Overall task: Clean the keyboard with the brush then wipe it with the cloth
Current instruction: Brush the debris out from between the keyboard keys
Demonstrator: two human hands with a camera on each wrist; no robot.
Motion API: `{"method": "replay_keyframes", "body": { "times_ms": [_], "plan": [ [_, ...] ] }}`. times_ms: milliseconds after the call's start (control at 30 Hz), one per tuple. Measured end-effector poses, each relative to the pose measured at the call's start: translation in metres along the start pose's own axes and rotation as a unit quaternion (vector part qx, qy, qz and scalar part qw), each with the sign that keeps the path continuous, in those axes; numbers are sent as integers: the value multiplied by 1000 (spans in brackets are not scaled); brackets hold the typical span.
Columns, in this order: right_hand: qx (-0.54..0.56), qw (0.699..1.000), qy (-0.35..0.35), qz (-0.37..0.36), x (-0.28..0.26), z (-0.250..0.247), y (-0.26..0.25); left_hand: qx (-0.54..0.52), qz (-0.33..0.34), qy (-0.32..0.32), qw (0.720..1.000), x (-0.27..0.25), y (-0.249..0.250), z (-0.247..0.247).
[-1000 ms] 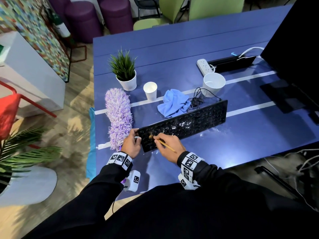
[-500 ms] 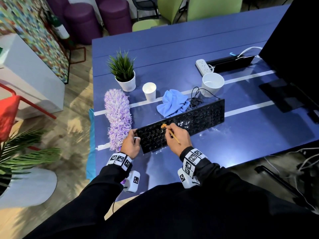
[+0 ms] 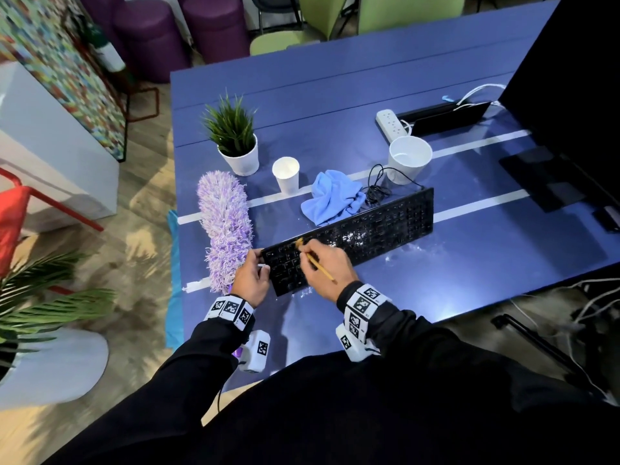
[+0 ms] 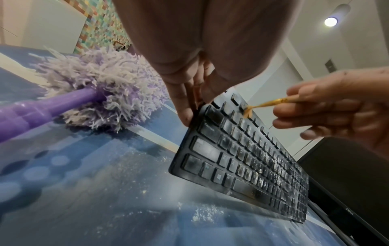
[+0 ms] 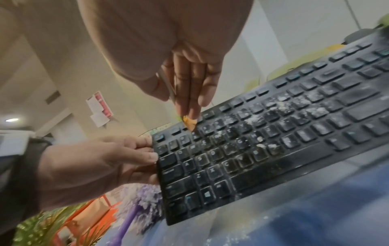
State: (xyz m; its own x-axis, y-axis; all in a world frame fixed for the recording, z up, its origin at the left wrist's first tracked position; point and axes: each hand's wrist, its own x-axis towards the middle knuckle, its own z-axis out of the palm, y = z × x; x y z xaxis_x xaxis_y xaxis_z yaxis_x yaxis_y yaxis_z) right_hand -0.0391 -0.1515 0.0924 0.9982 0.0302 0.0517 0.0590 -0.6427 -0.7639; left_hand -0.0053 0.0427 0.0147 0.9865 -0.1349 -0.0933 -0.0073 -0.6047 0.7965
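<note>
A: From the head view, we saw the keyboard (image 3: 349,234) lying slantwise on the table (image 3: 335,105), the cloth (image 3: 330,198) bunched just behind it, untouched. Our left hand (image 3: 250,280) pinched the keyboard's left end; our right hand (image 3: 323,263) pinched the brush (image 3: 315,260), bristles on the upper rows near that end.

B: In the left wrist view, the left fingers (image 4: 185,106) gripped the keyboard's (image 4: 242,159) corner, and that end looked raised off the table. The brush (image 4: 258,106) tip touched a top-row key, and white crumbs lay below the keyboard's front edge.

A: In the right wrist view, powder sat thick right of the brush (image 5: 189,123), mid-keyboard (image 5: 263,146).

B: We judged the risks plainly: a thin corner grip might slip under brushing pressure, and strokes might push powder between keys or onto the nearby cloth.
</note>
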Motion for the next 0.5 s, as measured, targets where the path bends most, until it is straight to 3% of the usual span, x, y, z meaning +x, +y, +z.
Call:
{"method": "replay_keyframes", "body": {
  "times_ms": [67,200,333,400,500],
  "plan": [
    [-4,1000,-13,-12,-2,4,-2,5,2,4,1000,0,0,0],
    [31,997,42,50,2,-4,11,9,4,9,1000,0,6,-2],
    [5,996,-82,-18,-5,14,2,8,2,0,1000,3,2,-3],
    [-20,993,-111,-23,-11,20,1,6,3,-1,1000,2,-1,-3],
    [-20,998,-55,28,-12,13,11,-2,-1,2,1000,0,0,-3]
  ]
}}
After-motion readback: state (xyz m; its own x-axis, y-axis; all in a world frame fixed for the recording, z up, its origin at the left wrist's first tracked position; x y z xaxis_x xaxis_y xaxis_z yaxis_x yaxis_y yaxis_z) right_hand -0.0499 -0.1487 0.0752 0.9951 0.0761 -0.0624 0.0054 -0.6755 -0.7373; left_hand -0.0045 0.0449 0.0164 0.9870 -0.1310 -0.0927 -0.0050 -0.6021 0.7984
